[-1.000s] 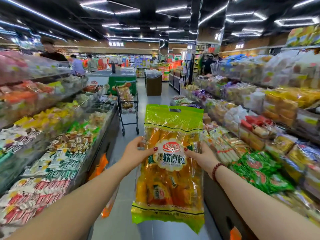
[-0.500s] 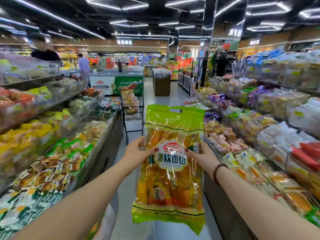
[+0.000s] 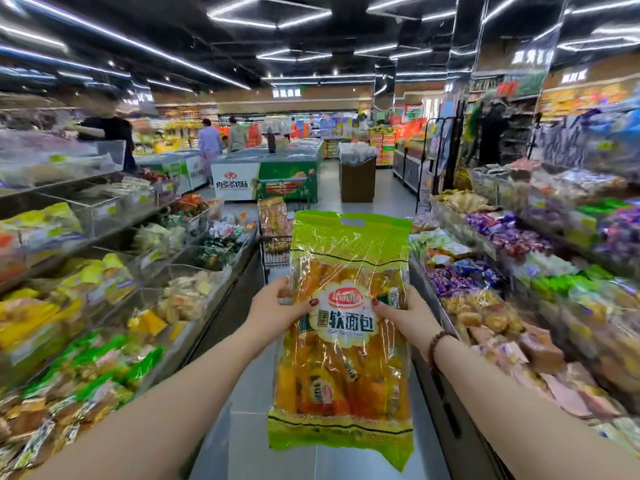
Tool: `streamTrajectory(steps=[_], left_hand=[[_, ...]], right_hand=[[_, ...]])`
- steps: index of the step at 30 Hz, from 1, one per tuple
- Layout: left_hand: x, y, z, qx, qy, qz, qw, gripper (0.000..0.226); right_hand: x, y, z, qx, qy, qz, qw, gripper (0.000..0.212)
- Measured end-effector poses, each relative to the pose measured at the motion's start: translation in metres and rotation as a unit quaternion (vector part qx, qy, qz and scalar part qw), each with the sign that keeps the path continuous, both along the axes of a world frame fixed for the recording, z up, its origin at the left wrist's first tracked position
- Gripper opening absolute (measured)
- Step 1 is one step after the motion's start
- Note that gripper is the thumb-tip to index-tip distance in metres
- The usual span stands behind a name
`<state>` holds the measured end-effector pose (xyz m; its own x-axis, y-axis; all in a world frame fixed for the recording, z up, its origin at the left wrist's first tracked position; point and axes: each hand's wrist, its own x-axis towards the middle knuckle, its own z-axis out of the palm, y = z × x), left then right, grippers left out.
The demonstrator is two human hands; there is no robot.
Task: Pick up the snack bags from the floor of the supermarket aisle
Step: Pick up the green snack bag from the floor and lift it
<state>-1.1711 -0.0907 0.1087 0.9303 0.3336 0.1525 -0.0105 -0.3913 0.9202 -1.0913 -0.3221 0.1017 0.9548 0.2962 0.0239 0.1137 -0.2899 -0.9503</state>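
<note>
well, the snack bag (image 3: 341, 341) hangs upright in mid-air above the aisle floor (image 3: 252, 431), pinched at mid-height on both edges: left hand (image 3: 273, 313) w/ thumb on the front and fingers behind, right hand (image 3: 408, 317) likewise. the hold is on slick film only, so the heavier lower half could slip thru, or the film could tear if squeezed hard. the shopping cart (image 3: 275, 249) ahead is prob the drop spot; the bag blocks the view of the floor, so any leftover bags could be stepped on.

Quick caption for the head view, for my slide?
Left hand and right hand hold a green snack bag upright mid-aisle, shopping cart ahead.
</note>
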Motion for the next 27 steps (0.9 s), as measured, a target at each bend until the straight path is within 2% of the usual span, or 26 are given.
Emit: streamTrajectory(steps=[3,6,7,10,14,18,23,27], left_hand=[[0.069,0.019,-0.007,0.003,0.003,-0.004,1.000,0.042],[0.143,0.041,-0.015,0.015,0.001,-0.005,1.000,0.082],[0.168,0.048,-0.016,0.013,0.001,-0.006,1.000,0.084],[0.244,0.071,-0.019,-0.007,0.007,-0.001,1.000,0.070],[0.343,0.097,-0.016,-0.020,0.014,-0.004,1.000,0.097],[0.429,0.110,-0.014,-0.020,0.020,-0.004,1.000,0.077],[0.540,0.130,-0.022,-0.024,0.009,0.023,0.999,0.080],[0.634,0.138,-0.024,-0.022,0.007,0.049,0.999,0.077]], right_hand=[[0.067,0.016,-0.006,0.003,0.004,-0.006,1.000,0.070],[0.138,0.038,-0.011,0.012,0.002,-0.005,1.000,0.060],[0.163,0.046,-0.012,0.007,-0.002,-0.006,1.000,0.062],[0.237,0.069,-0.007,-0.010,-0.006,-0.007,1.000,0.074],[0.331,0.092,0.000,-0.018,-0.010,-0.011,1.000,0.082],[0.420,0.108,-0.002,-0.027,-0.001,-0.016,1.000,0.083],[0.537,0.135,-0.007,-0.039,-0.012,0.000,0.999,0.077],[0.646,0.153,-0.011,-0.032,-0.011,0.032,0.999,0.080]])
